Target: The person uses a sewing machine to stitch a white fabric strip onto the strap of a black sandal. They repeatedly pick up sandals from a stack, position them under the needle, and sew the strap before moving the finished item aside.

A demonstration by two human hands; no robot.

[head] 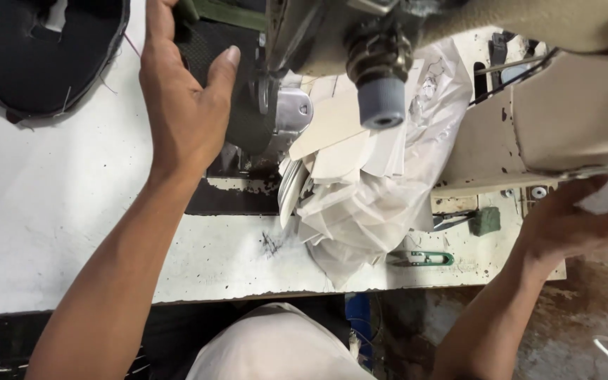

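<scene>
Gripping the dark mesh fabric piece [244,105], the left hand [184,98] pinched it between thumb and fingers beside the beige sewing machine [571,119] on the white scuffed bench [58,225]. Its right hand [585,222] pressed flat under the machine's end, grip loose. Crumpled white plastic bag [374,211] lay nearby.

The right hand [578,225] is blurred, its fingers hidden under the sewing machine [564,105].
</scene>
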